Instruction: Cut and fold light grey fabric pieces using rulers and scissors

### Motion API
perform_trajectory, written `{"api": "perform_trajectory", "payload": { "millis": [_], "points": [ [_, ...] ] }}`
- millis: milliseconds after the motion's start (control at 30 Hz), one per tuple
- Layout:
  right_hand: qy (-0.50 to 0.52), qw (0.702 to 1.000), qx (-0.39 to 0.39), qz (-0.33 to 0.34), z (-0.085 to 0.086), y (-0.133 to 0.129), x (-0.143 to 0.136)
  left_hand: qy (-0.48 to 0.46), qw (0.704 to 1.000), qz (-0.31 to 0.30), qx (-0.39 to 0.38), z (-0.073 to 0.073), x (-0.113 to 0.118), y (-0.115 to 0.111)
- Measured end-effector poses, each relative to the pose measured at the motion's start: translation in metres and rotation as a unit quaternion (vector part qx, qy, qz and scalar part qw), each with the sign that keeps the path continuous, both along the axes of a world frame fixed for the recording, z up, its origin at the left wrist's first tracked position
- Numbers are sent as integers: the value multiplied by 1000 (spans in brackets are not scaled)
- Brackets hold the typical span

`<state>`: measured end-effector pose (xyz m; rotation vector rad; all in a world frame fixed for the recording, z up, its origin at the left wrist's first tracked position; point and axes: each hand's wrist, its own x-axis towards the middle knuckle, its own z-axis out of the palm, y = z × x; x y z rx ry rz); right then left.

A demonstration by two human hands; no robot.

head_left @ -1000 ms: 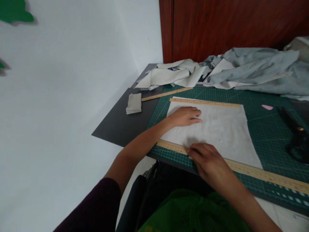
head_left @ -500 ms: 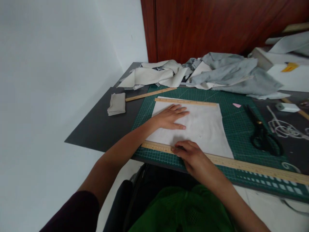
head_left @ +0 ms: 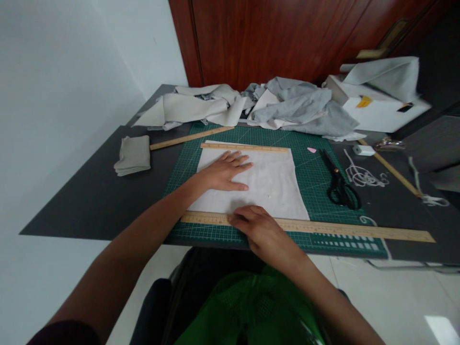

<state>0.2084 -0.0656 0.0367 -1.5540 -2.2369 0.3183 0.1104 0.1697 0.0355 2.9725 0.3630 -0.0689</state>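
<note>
A white cloth [head_left: 276, 177] lies flat on the green cutting mat [head_left: 309, 167]. My left hand [head_left: 228, 172] rests on its left part, palm down with the fingers spread. A short wooden ruler [head_left: 251, 147] lies along the cloth's far edge. Along the near edge runs a long wooden ruler [head_left: 341, 229], reaching past the mat to the right. My right hand [head_left: 257, 227] has its fingers closed on this long ruler, left of its middle; the thumb is partly hidden.
Folded grey cloth [head_left: 132, 155] and another wooden ruler [head_left: 190, 137] lie at left. Heaped fabric [head_left: 294, 103] lines the back, beside a white box [head_left: 377, 108]. Black scissors [head_left: 339, 184], a white cord [head_left: 362, 176] and a pink piece [head_left: 311, 150] lie at right.
The view has turned to the right, so everything sits further left and more of the table's right side shows. Both hands keep their places on the cloth and ruler.
</note>
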Motion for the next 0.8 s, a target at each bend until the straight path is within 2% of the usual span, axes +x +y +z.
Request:
{"api": "perform_trajectory", "payload": {
  "millis": [133,267,500,800],
  "points": [
    [26,999,-2,38,5,-2,15,-5,1000,1,-4,-1,0,1],
    [35,999,11,1,12,-7,36,-6,1000,-1,-9,-5,1,2],
    [14,994,-98,-37,21,-19,73,-6,1000,-3,-14,-6,0,3],
    [20,989,-133,-56,19,-19,74,8,1000,-5,5,-3,1,1]
  ]
}}
